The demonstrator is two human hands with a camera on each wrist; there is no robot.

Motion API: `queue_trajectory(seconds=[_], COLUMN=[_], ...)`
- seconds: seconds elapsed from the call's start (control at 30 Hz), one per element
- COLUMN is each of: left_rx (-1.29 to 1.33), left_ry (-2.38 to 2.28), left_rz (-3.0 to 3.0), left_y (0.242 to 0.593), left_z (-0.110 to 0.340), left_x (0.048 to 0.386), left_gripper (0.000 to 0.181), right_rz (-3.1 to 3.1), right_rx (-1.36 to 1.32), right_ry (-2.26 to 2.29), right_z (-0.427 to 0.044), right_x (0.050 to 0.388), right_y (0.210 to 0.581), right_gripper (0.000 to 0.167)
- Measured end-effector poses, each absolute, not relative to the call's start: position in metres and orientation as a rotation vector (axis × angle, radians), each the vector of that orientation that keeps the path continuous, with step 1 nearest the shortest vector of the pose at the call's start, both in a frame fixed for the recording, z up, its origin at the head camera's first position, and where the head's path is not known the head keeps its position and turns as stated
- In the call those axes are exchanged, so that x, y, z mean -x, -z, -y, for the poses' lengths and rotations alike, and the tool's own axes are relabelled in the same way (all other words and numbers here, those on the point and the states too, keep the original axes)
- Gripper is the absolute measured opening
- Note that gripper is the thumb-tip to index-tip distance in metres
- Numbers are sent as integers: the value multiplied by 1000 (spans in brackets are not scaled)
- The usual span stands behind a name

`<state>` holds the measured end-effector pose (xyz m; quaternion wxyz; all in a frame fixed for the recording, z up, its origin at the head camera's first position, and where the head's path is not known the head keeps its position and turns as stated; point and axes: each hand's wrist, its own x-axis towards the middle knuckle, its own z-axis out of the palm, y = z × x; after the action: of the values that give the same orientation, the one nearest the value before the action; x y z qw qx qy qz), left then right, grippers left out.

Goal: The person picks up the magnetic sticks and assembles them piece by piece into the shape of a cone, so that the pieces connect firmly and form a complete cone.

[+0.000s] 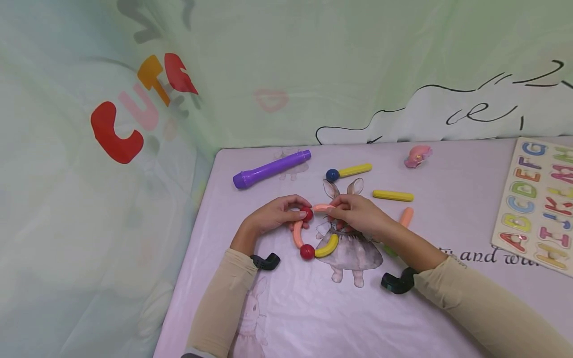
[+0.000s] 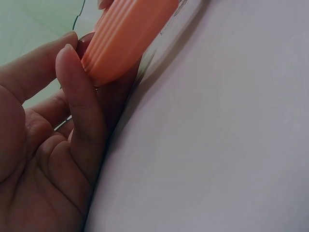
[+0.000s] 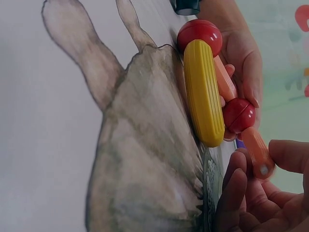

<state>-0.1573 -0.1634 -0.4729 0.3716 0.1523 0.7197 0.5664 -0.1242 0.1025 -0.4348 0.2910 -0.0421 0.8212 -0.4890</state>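
Observation:
Between the thumb and fingers of my left hand (image 1: 276, 215) is a red ball (image 1: 307, 214). An orange curved stick (image 1: 298, 233) runs from that ball to a second red ball (image 1: 307, 251), which meets a yellow curved stick (image 1: 328, 246). My right hand (image 1: 360, 215) pinches another orange curved stick (image 1: 322, 207); in the right wrist view a silvery end of this stick (image 3: 259, 153) shows. Its other end is at the held ball (image 3: 240, 115); whether they touch, I cannot tell. In the left wrist view, an orange stick (image 2: 129, 41) partly hides the ball.
Behind the hands lie a purple tube (image 1: 271, 169), a blue ball (image 1: 333, 175) with a yellow stick (image 1: 355, 170), and another yellow stick (image 1: 393, 195). An orange stick (image 1: 406, 217) and a green piece (image 1: 390, 250) are partly behind the right forearm. A pink toy (image 1: 418, 156) and letter board (image 1: 534, 204) lie rightward.

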Motion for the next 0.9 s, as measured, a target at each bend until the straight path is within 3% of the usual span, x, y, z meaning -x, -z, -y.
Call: queue_trajectory(seconds=[0.9], left_rx=[-465], left_ry=[-1414], left_rz=[-1934], left_y=[474], left_z=[164], left_x=[157], left_gripper=[22], right_rz=[-2153], right_rx=[221], right_ry=[1358], right_z=[-109], right_x=[127], right_y=[431], right_gripper=[32])
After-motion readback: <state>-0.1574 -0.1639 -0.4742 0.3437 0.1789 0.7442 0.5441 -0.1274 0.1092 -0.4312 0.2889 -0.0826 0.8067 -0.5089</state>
